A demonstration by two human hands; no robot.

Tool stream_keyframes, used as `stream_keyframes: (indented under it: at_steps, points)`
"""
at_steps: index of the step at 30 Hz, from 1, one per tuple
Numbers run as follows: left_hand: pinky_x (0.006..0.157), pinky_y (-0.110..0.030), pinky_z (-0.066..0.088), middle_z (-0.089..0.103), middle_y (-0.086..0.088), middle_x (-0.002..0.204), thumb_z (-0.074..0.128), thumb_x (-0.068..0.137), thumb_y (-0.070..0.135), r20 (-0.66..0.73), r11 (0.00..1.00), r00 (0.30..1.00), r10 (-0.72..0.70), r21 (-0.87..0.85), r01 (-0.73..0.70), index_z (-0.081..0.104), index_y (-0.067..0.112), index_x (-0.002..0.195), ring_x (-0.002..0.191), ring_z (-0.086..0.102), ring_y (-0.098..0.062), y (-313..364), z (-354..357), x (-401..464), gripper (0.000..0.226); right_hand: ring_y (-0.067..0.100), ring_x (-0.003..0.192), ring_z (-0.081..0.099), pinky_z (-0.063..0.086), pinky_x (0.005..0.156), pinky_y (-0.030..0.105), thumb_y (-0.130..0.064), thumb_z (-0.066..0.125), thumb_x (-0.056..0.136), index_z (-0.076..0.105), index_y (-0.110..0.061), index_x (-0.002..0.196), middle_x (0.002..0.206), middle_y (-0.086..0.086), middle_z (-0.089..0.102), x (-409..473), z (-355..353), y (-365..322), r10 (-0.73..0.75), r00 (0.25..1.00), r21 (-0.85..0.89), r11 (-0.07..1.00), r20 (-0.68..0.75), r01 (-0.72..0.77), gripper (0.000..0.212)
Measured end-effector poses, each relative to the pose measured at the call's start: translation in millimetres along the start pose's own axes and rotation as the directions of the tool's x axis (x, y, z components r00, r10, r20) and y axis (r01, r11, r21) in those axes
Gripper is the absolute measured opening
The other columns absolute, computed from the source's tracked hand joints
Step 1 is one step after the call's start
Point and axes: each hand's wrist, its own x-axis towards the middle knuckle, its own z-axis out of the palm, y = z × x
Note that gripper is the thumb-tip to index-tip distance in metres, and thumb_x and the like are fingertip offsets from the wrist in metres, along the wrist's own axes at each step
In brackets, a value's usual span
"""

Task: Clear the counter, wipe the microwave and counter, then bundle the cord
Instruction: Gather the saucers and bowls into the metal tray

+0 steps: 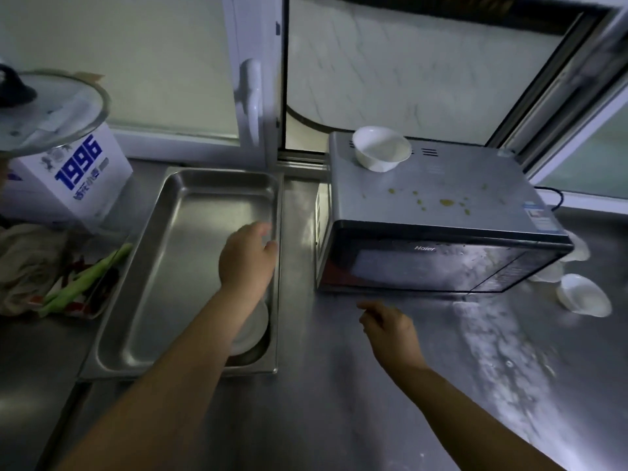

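A: Left hand [246,258] reaches out over the steel tray [170,266], fingers loosely curled at its right rim; whether they grip it, I cannot tell.

B: Right hand [390,329] hovers above the surface [339,402], fingers relaxed, holding nothing, just before the microwave [438,239].

A: Yellow spots dot the microwave's top, where a white bowl [380,149] sits.

B: In the tray, a white dish [251,329] lies beneath the left forearm.
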Motion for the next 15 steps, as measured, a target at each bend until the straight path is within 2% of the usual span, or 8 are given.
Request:
stream_keyframes:
  at_steps: [3, 6, 8, 10, 15]
  points:
    - [0.067, -0.026, 0.038, 0.067, -0.002, 0.102, 0.058, 0.087, 0.020, -0.039, 0.985, 0.986, 0.163, -0.044, -0.165, 0.064, 0.018, 0.111, 0.090, 0.061, -0.020, 49, 6, 29, 0.025, 0.020, 0.083, 0.065, 0.053, 0.074, 0.031, -0.006, 0.059, 0.087, 0.070, -0.013, 0.104, 0.090, 0.003, 0.070, 20, -20, -24, -0.152, 0.981, -0.028, 0.988, -0.120, 0.149, 0.021]
    - [0.073, -0.030, 0.046, 0.068, -0.001, 0.102, 0.057, 0.087, 0.023, -0.030, 0.964, 0.969, 0.245, -0.093, -0.247, 0.064, 0.019, 0.109, 0.091, 0.061, -0.021, 87, 17, 57, 0.024, 0.019, 0.074, 0.062, 0.050, 0.068, 0.030, -0.004, 0.061, 0.085, 0.071, -0.012, 0.101, 0.079, -0.001, 0.065, 42, -43, -46, -0.268, 0.938, -0.041, 0.963, -0.219, 0.265, 0.020]
    - [0.076, -0.029, 0.045, 0.067, -0.004, 0.106, 0.055, 0.088, 0.023, -0.008, 0.953, 0.960, 0.279, -0.118, -0.278, 0.064, 0.016, 0.112, 0.095, 0.061, -0.024, 107, 27, 76, 0.026, 0.019, 0.079, 0.064, 0.052, 0.073, 0.031, -0.003, 0.061, 0.084, 0.071, -0.013, 0.101, 0.086, 0.001, 0.069, 57, -58, -57, -0.308, 0.912, -0.057, 0.951, -0.272, 0.304, 0.021]
    - [0.082, -0.031, 0.046, 0.064, -0.009, 0.112, 0.053, 0.090, 0.025, 0.033, 0.954, 0.961, 0.273, -0.134, -0.267, 0.060, 0.013, 0.118, 0.101, 0.059, -0.027, 122, 39, 94, 0.031, 0.018, 0.082, 0.064, 0.053, 0.075, 0.034, -0.005, 0.060, 0.085, 0.070, -0.014, 0.101, 0.089, 0.001, 0.070, 70, -70, -65, -0.320, 0.897, -0.074, 0.947, -0.304, 0.313, 0.022]
    - [0.076, -0.031, 0.041, 0.055, -0.014, 0.122, 0.051, 0.091, 0.035, 0.149, 0.991, 0.986, 0.079, -0.123, -0.061, 0.047, 0.010, 0.130, 0.108, 0.054, -0.032, 146, 64, 131, 0.047, 0.016, 0.068, 0.058, 0.053, 0.065, 0.038, -0.008, 0.055, 0.089, 0.069, -0.016, 0.104, 0.075, -0.004, 0.061, 89, -91, -67, -0.318, 0.889, -0.106, 0.948, -0.329, 0.300, 0.022]
